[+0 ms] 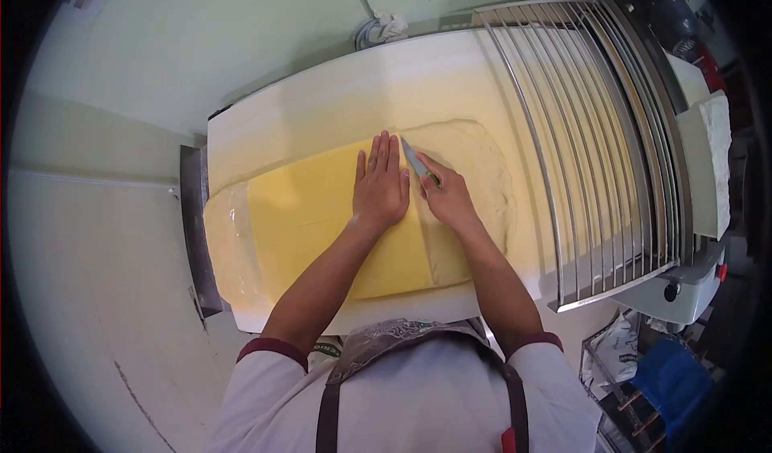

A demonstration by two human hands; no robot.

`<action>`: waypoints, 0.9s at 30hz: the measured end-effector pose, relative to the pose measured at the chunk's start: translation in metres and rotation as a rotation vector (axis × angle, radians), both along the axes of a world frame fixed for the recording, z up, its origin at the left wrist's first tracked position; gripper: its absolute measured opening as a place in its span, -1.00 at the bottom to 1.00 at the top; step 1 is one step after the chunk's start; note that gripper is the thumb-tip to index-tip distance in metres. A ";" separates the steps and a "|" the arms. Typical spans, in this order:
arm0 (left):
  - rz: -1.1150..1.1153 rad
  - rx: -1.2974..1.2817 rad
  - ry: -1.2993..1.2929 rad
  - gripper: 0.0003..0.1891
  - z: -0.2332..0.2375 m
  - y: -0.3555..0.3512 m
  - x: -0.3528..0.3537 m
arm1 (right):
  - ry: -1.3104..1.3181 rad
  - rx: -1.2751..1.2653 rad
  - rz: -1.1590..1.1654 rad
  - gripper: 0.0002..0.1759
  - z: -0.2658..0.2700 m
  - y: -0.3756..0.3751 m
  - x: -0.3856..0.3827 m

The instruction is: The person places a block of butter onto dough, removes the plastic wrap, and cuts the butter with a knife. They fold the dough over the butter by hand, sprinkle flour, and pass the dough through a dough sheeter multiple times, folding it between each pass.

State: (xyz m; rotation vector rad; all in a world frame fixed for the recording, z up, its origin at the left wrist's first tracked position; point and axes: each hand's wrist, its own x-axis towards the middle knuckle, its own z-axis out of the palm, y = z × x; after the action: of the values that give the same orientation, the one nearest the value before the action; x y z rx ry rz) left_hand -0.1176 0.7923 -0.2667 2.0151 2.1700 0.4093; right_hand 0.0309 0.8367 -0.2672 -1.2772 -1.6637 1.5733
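A yellow slab, which looks like butter [314,220], lies over a pale sheet of dough [474,163] that shows along its right side. My left hand [381,183] rests flat on the slab near its right edge, fingers stretched out and pointing away from me. Just to its right, my right hand [447,194] is closed around the green handle of a small knife [413,157]. The blade points up and left, its tip at the slab's far right corner, close to my left fingertips. Clear plastic film [238,232] shows at the slab's left end.
The white work surface [322,75] belongs to what looks like a dough sheeter. A metal bar guard [575,163] rises at the right, with a grey housing [671,292] below it. A wall stands to the left, and a blue cloth [671,380] hangs at lower right.
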 end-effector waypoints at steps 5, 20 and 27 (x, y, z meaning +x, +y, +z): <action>0.005 0.004 0.007 -0.38 -0.002 -0.001 -0.001 | -0.051 -0.035 0.077 -0.47 0.014 -0.027 0.026; 0.016 0.001 0.034 -0.37 -0.001 -0.063 0.001 | -0.213 -0.029 0.222 -0.45 0.034 -0.140 0.111; 0.238 0.067 0.006 -0.38 -0.011 -0.158 -0.082 | -0.460 -0.034 0.571 -0.41 0.077 -0.144 0.156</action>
State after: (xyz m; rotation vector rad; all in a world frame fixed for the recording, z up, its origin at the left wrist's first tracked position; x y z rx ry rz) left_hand -0.1996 0.6342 -0.2780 1.7953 2.4400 0.5128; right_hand 0.1867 0.6928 -0.1899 -1.3243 -2.4702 1.6997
